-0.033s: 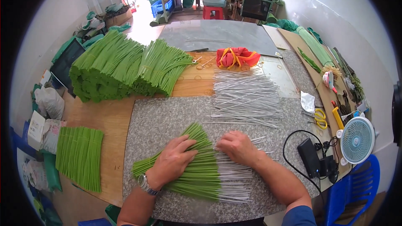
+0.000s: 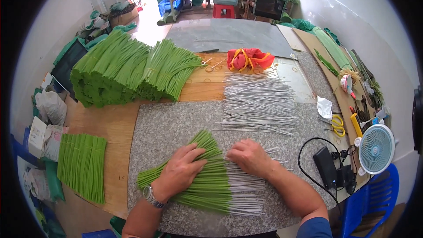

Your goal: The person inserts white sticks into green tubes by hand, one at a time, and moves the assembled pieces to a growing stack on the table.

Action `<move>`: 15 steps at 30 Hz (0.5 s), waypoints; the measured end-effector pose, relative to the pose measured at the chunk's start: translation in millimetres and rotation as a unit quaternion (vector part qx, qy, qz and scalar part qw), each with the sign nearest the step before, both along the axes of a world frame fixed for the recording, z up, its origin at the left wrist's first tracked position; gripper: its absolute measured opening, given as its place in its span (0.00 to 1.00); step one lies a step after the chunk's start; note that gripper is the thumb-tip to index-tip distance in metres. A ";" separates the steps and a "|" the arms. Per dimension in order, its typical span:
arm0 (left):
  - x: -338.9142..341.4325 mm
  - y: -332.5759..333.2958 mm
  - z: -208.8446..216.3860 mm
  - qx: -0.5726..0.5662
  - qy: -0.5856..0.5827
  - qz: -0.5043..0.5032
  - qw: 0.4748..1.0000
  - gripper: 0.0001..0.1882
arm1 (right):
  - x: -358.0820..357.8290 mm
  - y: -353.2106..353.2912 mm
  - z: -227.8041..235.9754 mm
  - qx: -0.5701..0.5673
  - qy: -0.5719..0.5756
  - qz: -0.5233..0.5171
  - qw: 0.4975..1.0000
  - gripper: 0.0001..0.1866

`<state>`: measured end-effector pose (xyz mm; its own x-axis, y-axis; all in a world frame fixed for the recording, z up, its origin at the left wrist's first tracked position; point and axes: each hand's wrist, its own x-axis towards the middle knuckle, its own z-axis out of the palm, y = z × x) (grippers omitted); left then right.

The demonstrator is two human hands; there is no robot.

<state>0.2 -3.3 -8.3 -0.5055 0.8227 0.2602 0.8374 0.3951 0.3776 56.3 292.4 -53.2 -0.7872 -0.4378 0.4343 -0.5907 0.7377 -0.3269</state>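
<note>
My left hand (image 2: pixel 184 167) lies with its fingers extended over a fanned bundle of green artificial stems (image 2: pixel 200 194) on the grey speckled board (image 2: pixel 167 121). Grey wires (image 2: pixel 246 194) stick out of the stems' right ends. Beside the bundle's upper right edge, my right hand (image 2: pixel 250 156) has its thumb and fingers pinched together. What the pinch holds is hidden; several wire ends show past the far side of that hand. Beyond it lies a loose pile of grey wires (image 2: pixel 260 105).
Large green stem bundles (image 2: pixel 114 68) are heaped at back left, a smaller bundle (image 2: pixel 82 167) nearer. A red cloth bundle (image 2: pixel 250 59) lies behind the wires. Yellow scissors (image 2: pixel 338 125), a black power adapter (image 2: pixel 325 167) with cable and a small fan (image 2: pixel 376 149) sit right. Two people sit at the far table.
The whole view has shifted very slightly. Both hands keep the same pose on and beside the green stems.
</note>
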 end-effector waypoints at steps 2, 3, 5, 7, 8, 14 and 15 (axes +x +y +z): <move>0.9 -1.2 5.3 -0.001 -0.009 -0.002 1.000 0.13 | 4.2 -2.0 5.4 0.011 -0.009 0.008 1.000 0.06; 3.1 -2.8 4.9 -0.002 -0.010 0.000 1.000 0.14 | 7.1 -4.2 5.5 0.008 -0.005 0.009 1.000 0.07; 2.9 -1.5 0.8 -0.005 -0.016 0.001 1.000 0.14 | 12.3 -4.9 -0.6 -0.016 -0.026 0.011 0.999 0.06; 2.2 1.8 5.7 -0.007 -0.028 0.002 1.000 0.13 | 15.4 -7.0 1.9 -0.032 -0.031 0.015 0.999 0.07; 3.9 2.3 6.2 -0.008 -0.036 0.005 0.999 0.12 | 16.7 -6.5 3.8 -0.034 -0.036 0.014 0.999 0.07; 2.4 -0.4 4.5 -0.011 -0.016 0.008 1.000 0.15 | 15.4 10.7 8.3 -0.017 -0.019 -0.025 0.999 0.05; 3.7 -1.6 5.8 -0.009 -0.016 0.006 1.000 0.14 | 14.8 17.2 12.8 -0.021 -0.009 -0.060 0.998 0.06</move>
<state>3.9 -5.0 -2.5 -0.5239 0.8203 0.2293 0.8198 0.4124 0.3974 71.1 309.6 -40.4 -0.8407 -0.3217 0.4355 -0.4926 0.7882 -0.3689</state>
